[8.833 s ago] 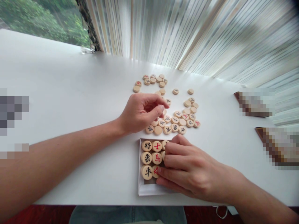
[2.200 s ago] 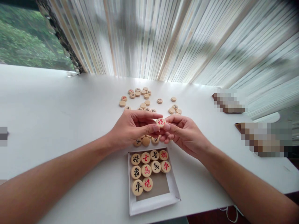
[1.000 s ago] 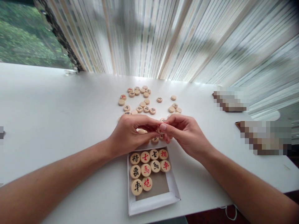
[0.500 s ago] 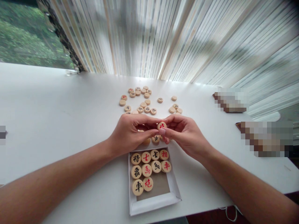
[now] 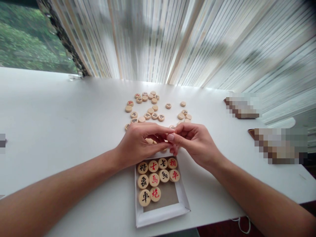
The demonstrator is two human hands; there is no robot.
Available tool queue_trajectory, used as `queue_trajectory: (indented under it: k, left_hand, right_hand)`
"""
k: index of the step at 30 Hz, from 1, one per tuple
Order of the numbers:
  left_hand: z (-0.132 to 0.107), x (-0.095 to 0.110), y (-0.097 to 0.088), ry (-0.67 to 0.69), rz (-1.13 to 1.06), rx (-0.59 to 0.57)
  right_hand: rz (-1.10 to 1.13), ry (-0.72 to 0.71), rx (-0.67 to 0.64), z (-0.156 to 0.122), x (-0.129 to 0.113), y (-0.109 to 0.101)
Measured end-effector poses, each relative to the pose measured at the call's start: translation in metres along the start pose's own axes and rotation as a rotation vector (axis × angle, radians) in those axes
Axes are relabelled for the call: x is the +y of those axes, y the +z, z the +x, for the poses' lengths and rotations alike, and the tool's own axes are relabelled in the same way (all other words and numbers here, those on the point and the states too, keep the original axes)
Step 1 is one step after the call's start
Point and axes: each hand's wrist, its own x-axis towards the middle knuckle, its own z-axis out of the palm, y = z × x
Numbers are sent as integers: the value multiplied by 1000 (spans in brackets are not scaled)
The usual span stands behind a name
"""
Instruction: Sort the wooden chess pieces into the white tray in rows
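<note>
My left hand (image 5: 138, 144) and my right hand (image 5: 195, 143) meet fingertip to fingertip just above the far edge of a shallow white box (image 5: 161, 215). Both are closed in a pinch. A pale wooden disc (image 5: 149, 141) shows under the left fingers; whatever sits at the pinch itself is hidden. In the box lie round wooden chess pieces (image 5: 154, 179) with red and black characters, in three rows, the nearest row holding two.
Several loose chess pieces (image 5: 148, 105) are scattered on the white table (image 5: 61, 115) beyond my hands. Two blurred brown objects (image 5: 244, 105) (image 5: 278, 146) lie at the right. A striped curtain (image 5: 197, 42) hangs behind, and the table's near edge is just below the box.
Half a second ago a red-marked piece showed between both thumbs; now the fingers have closed over it and the hands have dipped slightly. The box's pieces have not moved.
</note>
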Motion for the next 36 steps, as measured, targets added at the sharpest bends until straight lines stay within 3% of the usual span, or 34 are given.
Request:
queue_trajectory:
  k: [22,29,36]
  left_hand:
    - [-1,-1,-4,-93,-130,50]
    - [0,-1,-2,-113,-116,82]
    - [-1,-5,-2,-218,-160,146]
  right_hand:
    - [25,7,-138,0,-7,-7]
    - [-48,-42,-112,2,-4,-10]
    - [-183,-157,-16,4,-1,-9]
